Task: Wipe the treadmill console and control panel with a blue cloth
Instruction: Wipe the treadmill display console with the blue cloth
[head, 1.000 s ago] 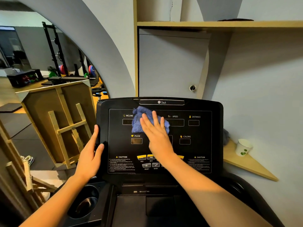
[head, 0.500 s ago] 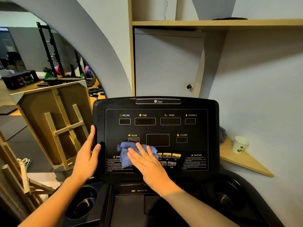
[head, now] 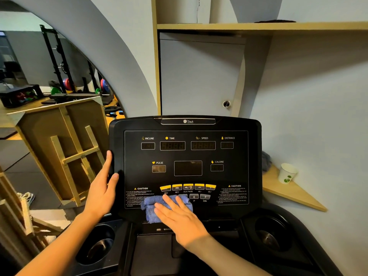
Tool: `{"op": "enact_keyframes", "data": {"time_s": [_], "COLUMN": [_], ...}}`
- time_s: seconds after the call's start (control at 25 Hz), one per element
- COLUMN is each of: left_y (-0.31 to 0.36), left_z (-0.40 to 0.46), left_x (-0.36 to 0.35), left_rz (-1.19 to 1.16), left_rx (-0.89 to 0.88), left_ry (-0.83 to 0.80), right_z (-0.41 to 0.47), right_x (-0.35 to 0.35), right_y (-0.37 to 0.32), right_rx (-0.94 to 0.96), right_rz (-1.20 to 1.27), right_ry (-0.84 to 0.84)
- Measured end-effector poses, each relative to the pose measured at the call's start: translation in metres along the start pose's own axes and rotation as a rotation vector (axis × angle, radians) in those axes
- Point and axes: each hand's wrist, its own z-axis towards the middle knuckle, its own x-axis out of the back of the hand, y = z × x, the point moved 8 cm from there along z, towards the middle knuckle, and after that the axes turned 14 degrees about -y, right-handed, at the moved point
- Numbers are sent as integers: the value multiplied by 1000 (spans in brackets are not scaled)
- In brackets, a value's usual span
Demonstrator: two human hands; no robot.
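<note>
The black treadmill console (head: 187,152) faces me, with dark display windows on top and a row of yellow buttons (head: 187,187) lower down. My right hand (head: 180,218) lies flat on a crumpled blue cloth (head: 152,208), pressing it against the bottom edge of the control panel, just under the yellow buttons. The cloth covers some lower buttons and part of the left caution text. My left hand (head: 101,188) grips the console's left edge, thumb on the front face.
Cup holders sit at the lower left (head: 97,246) and lower right (head: 272,236) of the console. A white paper cup (head: 287,173) stands on a wooden corner shelf (head: 288,192) at right. A wooden frame (head: 65,152) leans at left. A cabinet and wall are close behind.
My right hand has drawn the cloth down the panel, from the top displays past the pulse window to the bottom edge. My left hand has kept its hold on the left edge.
</note>
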Motion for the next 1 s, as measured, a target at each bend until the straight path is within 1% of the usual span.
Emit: {"op": "enact_keyframes", "data": {"time_s": [0.16, 0.36, 0.44, 0.64, 0.76, 0.88, 1.0], "left_y": [2, 3, 3, 4, 8, 8, 6], "left_z": [-1, -1, -1, -2, -1, -1, -1], "left_x": [0, 1, 0, 0, 0, -1, -1], "left_rz": [4, -10, -8, -10, -16, -15, 0], "left_rx": [1, 0, 5, 8, -10, -1, 8], "left_ry": [-6, -21, -26, -12, -7, -9, -16], "right_z": [-7, -26, -40, -77, -97, -115, -125], "right_x": [-2, 4, 6, 4, -1, -4, -1], "right_y": [4, 20, 30, 60, 80, 97, 109], "right_rx": [-3, -12, -11, -1, 44, 48, 16], "right_rz": [-117, -190, -185, -165, -124, -135, -66], "right_ry": [-82, -42, -8, -7, 14, -16, -31]}}
